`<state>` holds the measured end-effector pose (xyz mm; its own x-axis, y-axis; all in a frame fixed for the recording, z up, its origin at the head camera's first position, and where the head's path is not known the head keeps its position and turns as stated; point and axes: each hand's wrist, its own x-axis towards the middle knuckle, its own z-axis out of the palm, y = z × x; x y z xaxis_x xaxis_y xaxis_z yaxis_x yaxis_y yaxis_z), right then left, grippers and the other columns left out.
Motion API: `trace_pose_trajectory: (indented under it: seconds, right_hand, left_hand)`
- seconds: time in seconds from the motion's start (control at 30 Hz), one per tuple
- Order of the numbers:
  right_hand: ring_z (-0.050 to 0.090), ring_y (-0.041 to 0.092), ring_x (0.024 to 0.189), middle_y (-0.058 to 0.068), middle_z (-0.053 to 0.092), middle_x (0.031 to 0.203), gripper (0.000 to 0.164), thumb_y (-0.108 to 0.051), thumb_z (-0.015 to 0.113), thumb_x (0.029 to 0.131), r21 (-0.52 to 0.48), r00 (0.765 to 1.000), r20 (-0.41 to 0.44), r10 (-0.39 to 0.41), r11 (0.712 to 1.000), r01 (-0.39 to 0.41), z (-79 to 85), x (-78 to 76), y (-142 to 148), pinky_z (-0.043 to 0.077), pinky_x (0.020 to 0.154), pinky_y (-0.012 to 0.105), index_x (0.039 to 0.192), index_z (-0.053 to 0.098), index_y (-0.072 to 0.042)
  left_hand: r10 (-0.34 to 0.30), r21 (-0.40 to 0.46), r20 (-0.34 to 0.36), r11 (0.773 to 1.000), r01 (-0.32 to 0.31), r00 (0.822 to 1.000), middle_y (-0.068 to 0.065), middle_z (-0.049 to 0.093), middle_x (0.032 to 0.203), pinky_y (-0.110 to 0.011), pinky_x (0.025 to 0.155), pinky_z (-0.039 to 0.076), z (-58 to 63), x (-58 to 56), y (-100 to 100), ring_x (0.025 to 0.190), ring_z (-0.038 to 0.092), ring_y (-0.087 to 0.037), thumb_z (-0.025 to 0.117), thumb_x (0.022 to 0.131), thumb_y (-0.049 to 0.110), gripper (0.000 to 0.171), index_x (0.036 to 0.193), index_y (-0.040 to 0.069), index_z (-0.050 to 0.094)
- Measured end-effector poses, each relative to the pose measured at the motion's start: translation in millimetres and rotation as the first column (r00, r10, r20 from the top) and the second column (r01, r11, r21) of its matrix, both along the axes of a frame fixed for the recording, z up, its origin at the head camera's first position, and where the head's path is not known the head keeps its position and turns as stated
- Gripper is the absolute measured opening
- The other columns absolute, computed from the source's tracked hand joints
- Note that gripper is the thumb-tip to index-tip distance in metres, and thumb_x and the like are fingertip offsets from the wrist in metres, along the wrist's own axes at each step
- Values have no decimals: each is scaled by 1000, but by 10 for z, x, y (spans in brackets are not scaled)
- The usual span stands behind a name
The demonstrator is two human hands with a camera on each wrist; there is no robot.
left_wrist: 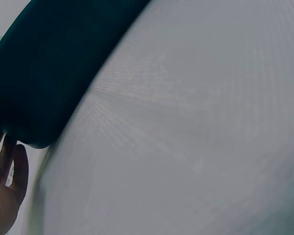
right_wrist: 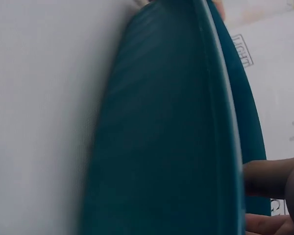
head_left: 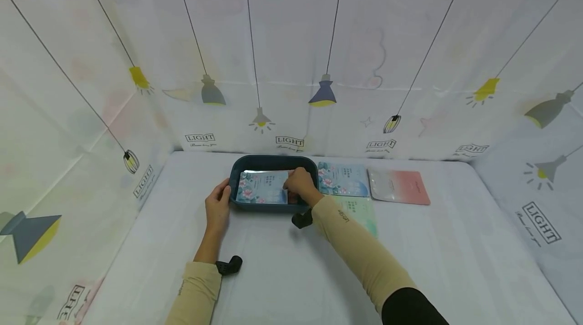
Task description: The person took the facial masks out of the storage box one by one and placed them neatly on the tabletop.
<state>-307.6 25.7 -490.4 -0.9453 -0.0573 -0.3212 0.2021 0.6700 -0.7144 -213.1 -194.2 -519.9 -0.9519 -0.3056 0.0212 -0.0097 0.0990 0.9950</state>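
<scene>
A dark teal tray (head_left: 268,208) sits on the white-covered table, and a blue floral sheet mask packet (head_left: 263,187) lies flat inside it. My left hand (head_left: 218,206) rests its fingers against the outside of the tray's left end; the left wrist view shows those fingers beside the tray's corner (left_wrist: 36,132). Inside the tray's right end, my right hand (head_left: 301,184) pinches the right edge of the packet, fingertips pointing down. In the right wrist view, the tray wall (right_wrist: 161,127) hides the packet and most of the fingers (right_wrist: 267,176).
Right of the tray lie another blue floral packet (head_left: 343,179), a green packet (head_left: 360,208) partly covered by my right sleeve, and a pink-and-silver packet (head_left: 401,187). A white wall cloth printed with lamps (head_left: 322,93) stands behind the table.
</scene>
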Motion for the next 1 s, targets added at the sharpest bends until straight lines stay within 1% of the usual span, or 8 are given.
trace_pose_trajectory:
  seconds: [0.1, 0.2, 0.33, 0.5, 0.57, 0.67, 0.77, 1.0]
  right_hand:
    - [59, 16, 52, 7, 60, 64, 5, 0, 71, 80, -100, 996, 41, -76, 992, 79, -30, -17, 6, 50, 49, 27, 80, 66, 1]
    - [56, 16, 51, 8, 59, 65, 11, 1, 70, 81, -150, 992, 52, -112, 981, 118, -49, -24, 5, 49, 48, 26, 90, 69, 5]
    - [57, 15, 55, 11, 65, 79, 17, 0, 69, 82, -185, 992, 49, -112, 975, 120, -54, -7, -6, 49, 49, 24, 99, 69, 5]
    - [61, 16, 63, 16, 71, 102, 22, -2, 69, 84, -217, 994, 38, -106, 970, 111, -45, 30, -17, 50, 52, 23, 106, 70, 3]
    - [63, 17, 68, 16, 72, 105, 22, -2, 68, 84, -234, 993, 36, -113, 965, 119, -43, 43, -19, 51, 53, 24, 106, 71, 2]
    - [68, 19, 75, 16, 72, 106, 22, 0, 68, 84, -267, 991, 28, -127, 955, 130, -31, 61, -15, 55, 57, 26, 106, 72, 2]
    - [70, 20, 76, 16, 72, 106, 22, 0, 68, 85, -294, 990, 20, -142, 945, 141, -11, 71, -9, 58, 62, 30, 106, 72, 2]
    - [69, 18, 70, 18, 72, 105, 23, -1, 68, 86, -338, 989, 28, -144, 930, 145, 39, 89, 4, 61, 72, 38, 108, 71, 3]
  left_hand:
    - [5, -4, -11, 1000, -5, 1000, -19, 51, 144, 1, 85, 42, 9, 6, 6, 132, 48, -26, 45, 104, 15, 40, 139, -3, 49]
    - [9, -3, -8, 1000, -9, 1000, -20, 50, 144, 1, 86, 42, 12, -1, 5, 132, 48, -27, 45, 104, 14, 40, 139, -3, 49]
    - [3, 12, 0, 1000, -3, 1000, -20, 50, 145, 1, 84, 42, -15, -17, -2, 133, 47, -28, 45, 104, 14, 39, 139, -3, 49]
    - [8, 47, -13, 999, -8, 1000, -17, 50, 145, 1, 83, 43, -203, -93, -33, 133, 47, -28, 46, 104, 18, 40, 140, 2, 50]
    - [20, 40, -24, 999, -19, 1000, -16, 51, 144, 1, 83, 43, -294, -123, -43, 132, 48, -27, 46, 104, 21, 40, 140, 4, 51]
    - [33, 22, -38, 999, -32, 999, -16, 53, 143, 1, 83, 43, -344, -139, -38, 128, 50, -26, 46, 104, 23, 40, 139, 5, 52]
    - [33, 29, -33, 999, -32, 999, -17, 53, 142, 0, 82, 43, -317, -131, -29, 126, 50, -25, 47, 104, 22, 40, 139, 4, 53]
    - [6, 14, -20, 1000, -6, 1000, -25, 51, 141, -1, 78, 43, -56, -27, -1, 125, 50, -30, 46, 103, 13, 39, 138, -4, 50]
